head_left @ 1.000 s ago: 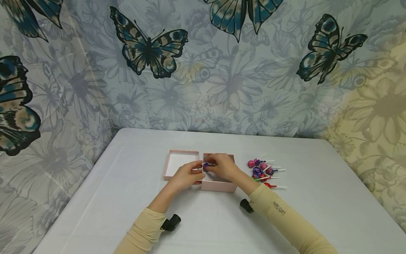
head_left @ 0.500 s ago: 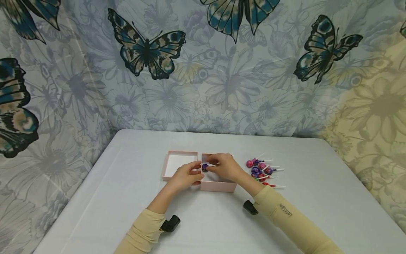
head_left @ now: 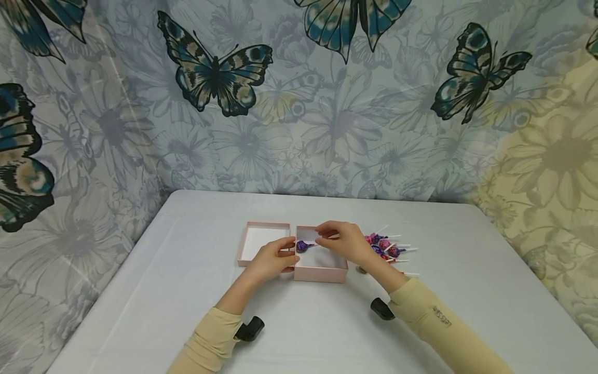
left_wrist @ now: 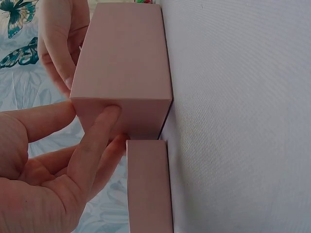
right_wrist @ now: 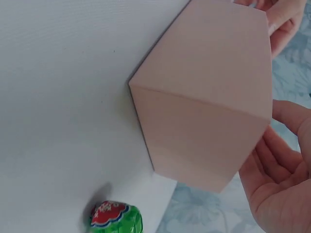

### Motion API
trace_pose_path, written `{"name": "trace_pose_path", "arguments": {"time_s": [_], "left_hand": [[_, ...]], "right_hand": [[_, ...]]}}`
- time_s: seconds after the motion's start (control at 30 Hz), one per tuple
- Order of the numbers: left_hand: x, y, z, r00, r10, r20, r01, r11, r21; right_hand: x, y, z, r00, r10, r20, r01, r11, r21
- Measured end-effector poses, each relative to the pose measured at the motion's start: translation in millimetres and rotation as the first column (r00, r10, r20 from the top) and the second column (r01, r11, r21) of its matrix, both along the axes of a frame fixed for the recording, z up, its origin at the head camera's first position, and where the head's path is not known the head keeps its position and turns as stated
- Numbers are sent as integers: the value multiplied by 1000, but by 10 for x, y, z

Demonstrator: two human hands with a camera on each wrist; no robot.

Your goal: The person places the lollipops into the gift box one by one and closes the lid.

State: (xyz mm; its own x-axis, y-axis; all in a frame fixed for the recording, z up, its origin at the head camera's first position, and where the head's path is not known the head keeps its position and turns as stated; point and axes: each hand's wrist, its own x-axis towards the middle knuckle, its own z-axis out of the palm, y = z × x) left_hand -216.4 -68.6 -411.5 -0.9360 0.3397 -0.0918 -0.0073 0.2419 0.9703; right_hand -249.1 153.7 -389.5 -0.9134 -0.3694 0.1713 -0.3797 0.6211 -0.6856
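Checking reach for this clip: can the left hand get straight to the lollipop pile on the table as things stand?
Probably not directly: the left hand touches the left side of the open pink box, and both the box and the right hand lie between it and the lollipop pile.

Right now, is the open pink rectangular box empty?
No, in the head view a round purple-wrapped lollipop shows inside the pink rectangular box.

Behind the left hand (head_left: 268, 262) is a yellowish-beige left sleeve (head_left: 207, 335) with a stubby black device (head_left: 250, 329); behind the right hand (head_left: 345, 242), a matching right sleeve (head_left: 448, 332) bears dark lettering (head_left: 442, 316).
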Motion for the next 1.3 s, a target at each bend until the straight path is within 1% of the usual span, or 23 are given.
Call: {"name": "trace_pose_path", "arguments": {"time_s": [0.2,0.33,0.6,0.9,1.2,1.3], "left_hand": [[7,7,-8,1000,7,-3,-7,1000,-3],[2,6,-17,1000,17,-11,-17,1000,16],[2,1,-30,1000,20,-15,-19,999,32],[8,6,-19,1000,18,-4,-18,999,33],[-6,4,-28,1000,6,0,-6,999,39],[-1,6,-20,1000,10,5,-10,999,39]], "right_hand": [[38,156,-4,998,-56,29,58,998,-39],[72,276,-10,995,-90,47,93,993,-68],[133,534,-59,984,-154,85,161,983,-85],[248,818,-99,974,-171,149,189,975,-114],[357,1086,-136,953,-238,185,250,967,-46],[400,1164,-149,956,-244,164,251,968,-27]]}}
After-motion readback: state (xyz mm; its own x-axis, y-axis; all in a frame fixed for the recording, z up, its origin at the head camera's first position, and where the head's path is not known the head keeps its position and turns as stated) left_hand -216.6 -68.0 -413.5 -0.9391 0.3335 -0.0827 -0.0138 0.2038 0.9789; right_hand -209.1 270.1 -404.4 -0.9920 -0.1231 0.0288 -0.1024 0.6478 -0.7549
